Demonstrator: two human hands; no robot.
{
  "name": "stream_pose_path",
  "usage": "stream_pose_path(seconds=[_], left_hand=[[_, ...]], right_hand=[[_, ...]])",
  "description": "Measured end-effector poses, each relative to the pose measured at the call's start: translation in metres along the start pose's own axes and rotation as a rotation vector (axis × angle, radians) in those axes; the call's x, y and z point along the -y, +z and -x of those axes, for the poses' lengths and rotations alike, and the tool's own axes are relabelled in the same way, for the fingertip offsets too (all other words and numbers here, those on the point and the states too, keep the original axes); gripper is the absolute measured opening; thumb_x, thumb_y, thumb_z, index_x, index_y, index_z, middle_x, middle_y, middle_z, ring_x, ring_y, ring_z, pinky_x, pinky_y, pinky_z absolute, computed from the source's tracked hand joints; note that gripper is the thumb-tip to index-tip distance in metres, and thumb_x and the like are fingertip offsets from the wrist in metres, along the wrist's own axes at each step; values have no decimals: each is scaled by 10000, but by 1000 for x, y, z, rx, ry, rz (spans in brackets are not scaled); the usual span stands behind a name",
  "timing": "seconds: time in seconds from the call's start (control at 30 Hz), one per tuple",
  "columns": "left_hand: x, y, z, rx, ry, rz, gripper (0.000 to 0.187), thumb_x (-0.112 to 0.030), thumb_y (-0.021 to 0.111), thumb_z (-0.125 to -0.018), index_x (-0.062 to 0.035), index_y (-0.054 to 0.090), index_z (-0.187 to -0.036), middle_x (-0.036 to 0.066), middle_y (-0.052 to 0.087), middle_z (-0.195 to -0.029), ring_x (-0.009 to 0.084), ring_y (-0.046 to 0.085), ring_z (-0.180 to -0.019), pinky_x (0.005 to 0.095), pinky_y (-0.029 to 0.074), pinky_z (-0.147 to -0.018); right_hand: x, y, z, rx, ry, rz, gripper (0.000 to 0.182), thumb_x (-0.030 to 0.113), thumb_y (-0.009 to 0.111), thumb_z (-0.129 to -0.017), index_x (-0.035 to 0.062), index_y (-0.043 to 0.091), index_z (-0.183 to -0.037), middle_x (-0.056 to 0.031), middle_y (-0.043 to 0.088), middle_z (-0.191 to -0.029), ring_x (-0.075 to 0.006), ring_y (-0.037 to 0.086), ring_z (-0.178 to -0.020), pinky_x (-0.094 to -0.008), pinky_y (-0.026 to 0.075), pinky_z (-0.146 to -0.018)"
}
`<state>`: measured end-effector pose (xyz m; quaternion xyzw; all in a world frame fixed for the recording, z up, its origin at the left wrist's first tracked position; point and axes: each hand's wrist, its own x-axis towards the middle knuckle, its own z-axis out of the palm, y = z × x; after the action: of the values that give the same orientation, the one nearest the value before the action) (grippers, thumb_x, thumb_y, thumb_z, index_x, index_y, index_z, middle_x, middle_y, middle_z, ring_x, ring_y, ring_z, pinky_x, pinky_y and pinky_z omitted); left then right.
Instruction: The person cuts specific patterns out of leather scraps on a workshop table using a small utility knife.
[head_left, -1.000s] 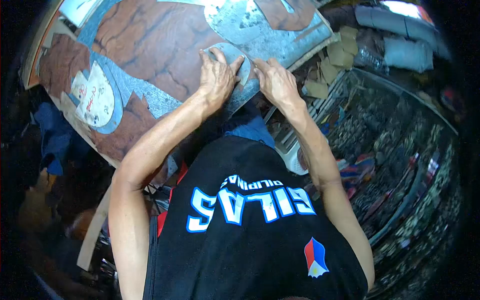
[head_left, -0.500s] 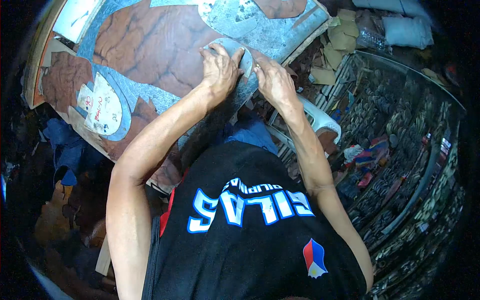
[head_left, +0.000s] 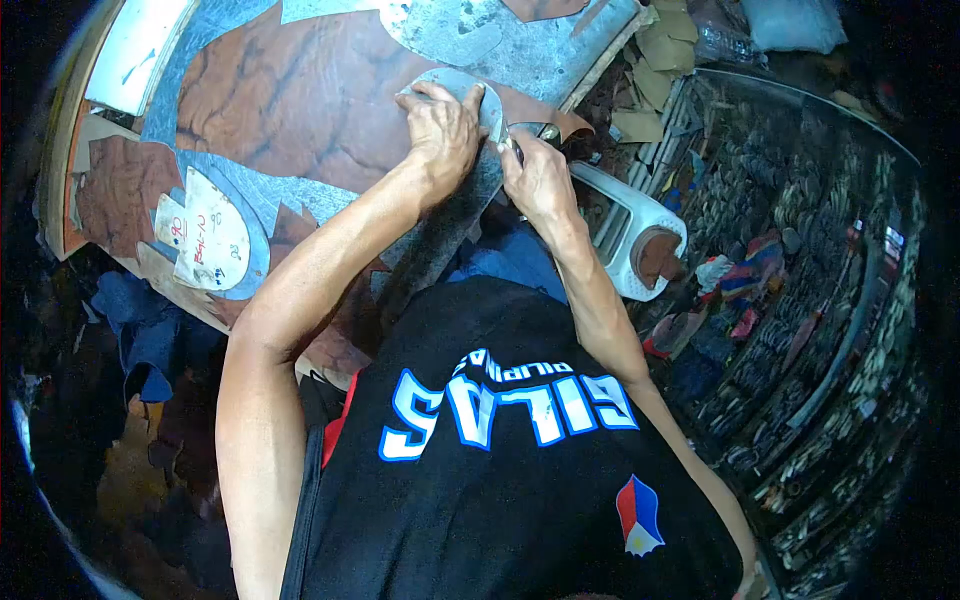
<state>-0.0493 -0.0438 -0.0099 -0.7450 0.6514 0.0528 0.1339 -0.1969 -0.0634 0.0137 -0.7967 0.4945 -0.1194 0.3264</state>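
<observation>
A pale, rounded template (head_left: 448, 80) lies on marbled brown leather (head_left: 310, 90) on the worktable. My left hand (head_left: 441, 128) is over it, its bent fingers and thumb gripping and pressing the template against the leather. Close to the template's right edge, my right hand (head_left: 541, 178) is closed around a small knife (head_left: 515, 148), its handle mostly hidden in my fingers. A strip of leather (head_left: 555, 117) curls up beyond that hand, past the table edge.
Written-on templates (head_left: 212, 235) lie at the table's left beside leather offcuts (head_left: 128, 190). A white plastic stool (head_left: 640, 225) with a brown scrap on it stands to the right. Farther right is a large rack (head_left: 800, 300) packed with many small pieces. Cardboard scraps (head_left: 665, 45) sit behind.
My right hand has moved lower along the template's right edge, and the leather strip beside it now curls outward. My left hand keeps its place on the template. The view has shifted slightly.
</observation>
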Motion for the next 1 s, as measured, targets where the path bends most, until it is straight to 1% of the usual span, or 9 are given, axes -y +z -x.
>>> stream_pose_path(seconds=[0.23, 0.53, 0.6, 0.63, 0.7, 0.77, 0.83, 0.93, 1.0], left_hand=[[1, 2, -3, 19, 4, 15, 618, -530, 505, -940, -255, 384, -1481, 409, 525, -1213, 471, 624, -1031, 593, 466, -894], [3, 0, -1, -1, 21, 18, 639, -532, 524, -928, -253, 386, -1487, 414, 534, -1198, 465, 633, -1012, 569, 479, -873], [3, 0, 2, -37, 13, 18, 634, -535, 527, -925, -252, 401, -1478, 415, 530, -1204, 464, 633, -1010, 565, 476, -877], [2, 2, 4, -49, 15, 17, 628, -538, 531, -922, -252, 417, -1469, 416, 526, -1210, 463, 634, -1009, 560, 473, -882], [1, 9, 5, -88, -22, 32, 614, -540, 531, -919, -240, 449, -1448, 416, 521, -1217, 463, 634, -1002, 555, 464, -889], [1, 11, 6, -115, -17, 56, 606, -537, 523, -924, -220, 462, -1437, 417, 514, -1226, 471, 629, -1003, 560, 443, -915], [0, 13, 9, -125, -42, 82, 611, -540, 513, -928, -195, 472, -1431, 411, 507, -1241, 479, 608, -1040, 565, 404, -963], [0, 16, 12, -150, -76, 150, 628, -541, 510, -927, -133, 496, -1404, 388, 498, -1270, 483, 562, -1119, 566, 333, -1035], [0, 20, 15, -176, -89, 161, 630, -539, 510, -928, -119, 500, -1398, 386, 495, -1274, 483, 557, -1125, 564, 333, -1037]], right_hand=[[5, 9, 20, -7, 78, -54, 214, 155, 613, -892, -29, 615, -1001, -284, 622, -788, -465, 631, -780, -470, 490, -651], [7, 7, 29, 109, 308, -130, 235, 196, 631, -907, -19, 621, -1001, -177, 618, -666, -280, 636, -590, -417, 509, -601], [1, 1, 24, 80, 292, -208, 193, 134, 583, -904, -34, 581, -999, -293, 641, -912, -459, 640, -872, -485, 503, -723], [-1, -4, 15, 76, 266, -199, 193, 134, 583, -904, -34, 581, -999, -293, 641, -912, -459, 640, -872, -485, 503, -723], [-8, -11, -6, -216, -102, 73, 229, 121, 588, -885, -35, 572, -1053, -243, 627, -1004, -404, 631, -903, -442, 505, -824], [-21, -17, -29, -158, -211, 178, 249, 116, 557, -889, -28, 548, -1091, -257, 595, -1087, -434, 577, -1042, -455, 472, -890], [-25, -29, -40, 28, -181, 175, 310, 242, 576, -899, 9, 536, -1101, -265, 615, -1094, -453, 615, -984, -501, 507, -824], [-6, -54, -32, 45, 112, 253, 537, 534, 622, -860, 44, 568, -1073, -254, 685, -845, -468, 659, -848, -498, 520, -735], [1, -68, -19, 80, 180, 247, 523, 525, 660, -844, 44, 596, -1038, -249, 686, -869, -446, 663, -857, -499, 514, -730]])
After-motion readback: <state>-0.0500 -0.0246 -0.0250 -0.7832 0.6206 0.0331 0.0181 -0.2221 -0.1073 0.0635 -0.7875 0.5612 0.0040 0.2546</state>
